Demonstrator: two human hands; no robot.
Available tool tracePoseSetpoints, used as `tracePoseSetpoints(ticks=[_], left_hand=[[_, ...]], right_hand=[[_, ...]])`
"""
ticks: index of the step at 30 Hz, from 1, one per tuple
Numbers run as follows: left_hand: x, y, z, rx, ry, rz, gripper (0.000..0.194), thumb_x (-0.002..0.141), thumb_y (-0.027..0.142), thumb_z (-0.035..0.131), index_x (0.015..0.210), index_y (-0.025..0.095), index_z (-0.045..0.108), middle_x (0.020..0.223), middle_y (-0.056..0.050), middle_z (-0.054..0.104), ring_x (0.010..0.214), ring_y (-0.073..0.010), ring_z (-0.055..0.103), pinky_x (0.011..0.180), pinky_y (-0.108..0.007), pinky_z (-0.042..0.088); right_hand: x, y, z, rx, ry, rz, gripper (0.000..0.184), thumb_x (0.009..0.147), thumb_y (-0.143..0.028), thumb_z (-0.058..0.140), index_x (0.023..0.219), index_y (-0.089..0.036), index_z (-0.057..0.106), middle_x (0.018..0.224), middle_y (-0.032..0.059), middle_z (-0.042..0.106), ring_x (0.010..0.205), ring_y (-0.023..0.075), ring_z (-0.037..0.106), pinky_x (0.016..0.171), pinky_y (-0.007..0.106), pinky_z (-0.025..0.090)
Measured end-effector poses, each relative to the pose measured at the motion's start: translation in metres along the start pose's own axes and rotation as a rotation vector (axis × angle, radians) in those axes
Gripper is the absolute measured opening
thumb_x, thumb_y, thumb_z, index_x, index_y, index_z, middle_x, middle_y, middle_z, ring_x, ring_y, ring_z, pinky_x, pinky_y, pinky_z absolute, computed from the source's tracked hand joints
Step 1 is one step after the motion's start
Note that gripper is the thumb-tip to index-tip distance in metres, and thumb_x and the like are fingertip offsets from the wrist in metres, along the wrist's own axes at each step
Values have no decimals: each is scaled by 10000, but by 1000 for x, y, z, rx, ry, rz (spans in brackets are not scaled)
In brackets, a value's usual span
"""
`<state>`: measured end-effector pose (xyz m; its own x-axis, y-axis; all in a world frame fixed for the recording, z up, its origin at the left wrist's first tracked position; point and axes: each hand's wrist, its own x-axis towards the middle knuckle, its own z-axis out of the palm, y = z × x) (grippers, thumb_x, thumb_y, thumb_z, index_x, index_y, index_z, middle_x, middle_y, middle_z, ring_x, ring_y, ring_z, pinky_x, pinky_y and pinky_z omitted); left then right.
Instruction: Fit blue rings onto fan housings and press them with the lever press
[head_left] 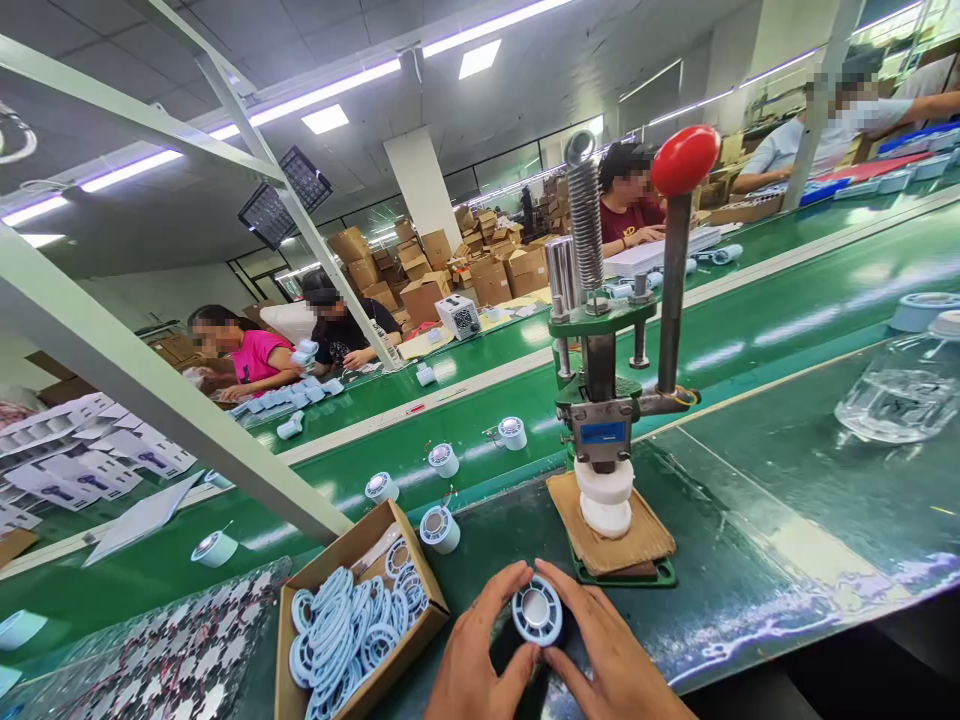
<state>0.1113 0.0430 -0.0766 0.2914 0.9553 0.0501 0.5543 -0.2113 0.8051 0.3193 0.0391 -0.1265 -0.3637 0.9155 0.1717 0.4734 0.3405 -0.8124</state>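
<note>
Near the bench's front edge, a light-blue round housing [537, 612] with a spoked ring face and a silvery centre is between my hands. My left hand [480, 645] grips its left side with thumb and forefinger. On the opposite side, my right hand [600, 640] pinches it the same way, fingertips meeting near the top. Just beyond them stands a green hand press [600, 400] with a red-knobbed lever [679, 200]. White round blocks [606, 497] sit under its ram on a brown cardboard pad [559, 495]. Left of my hands, a cardboard box [439, 610] contains many light-blue rings [337, 640].
Several similar light-blue housings [439, 528] stand along the green conveyor [480, 400] behind the box. A tray of small parts [172, 650] lies far left. A clear bottle [900, 390] stands at right. A slanting metal post [187, 390] crosses the left. People sit across the line.
</note>
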Motion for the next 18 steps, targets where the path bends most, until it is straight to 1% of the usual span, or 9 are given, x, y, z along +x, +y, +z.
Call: tracePoseSetpoints(ticks=[5,8,10,13,16,18], left_hand=[[1,-11,2,-104,-35,2,644,872,296,661,1490,289,484,1500,-42,575,1389,-244,542,1207,-407,414],[-2,-12,7,-82,-27,25,618,931,402,611,1519,288,462,1556,-32,513,1435,-242,491,1225,-389,384],[-4,-11,13,-21,-3,31,605,969,453,560,1544,309,438,1592,-10,462,1459,-245,458,1235,-388,367],[-6,-14,22,27,37,5,590,1004,445,501,1567,297,410,1594,-11,448,1466,-262,446,1235,-414,366],[-7,-22,30,106,115,1,566,994,435,518,1535,274,472,1578,-27,464,1480,-300,418,1239,-476,351],[-7,-27,32,151,168,10,555,957,435,573,1490,281,538,1563,-27,483,1464,-311,443,1231,-487,363]], right_hand=[[0,4,1,-27,-25,-11,586,1020,-352,460,1575,-199,346,1580,115,440,1427,279,448,1214,499,380],[0,6,0,-36,-30,-15,588,1022,-342,448,1579,-185,345,1585,118,434,1430,277,448,1213,490,384],[0,6,-2,-37,-41,-9,591,1023,-333,435,1585,-184,336,1594,114,423,1437,273,442,1216,484,384],[1,5,-4,-36,-70,14,590,1031,-351,417,1590,-185,333,1610,104,398,1460,260,422,1235,471,365],[2,0,-7,-29,-99,50,601,1042,-379,391,1605,-186,302,1627,96,366,1487,242,392,1247,450,353],[2,-5,-13,-41,-135,63,612,1038,-350,385,1617,-187,271,1641,88,337,1501,231,371,1253,433,346]])
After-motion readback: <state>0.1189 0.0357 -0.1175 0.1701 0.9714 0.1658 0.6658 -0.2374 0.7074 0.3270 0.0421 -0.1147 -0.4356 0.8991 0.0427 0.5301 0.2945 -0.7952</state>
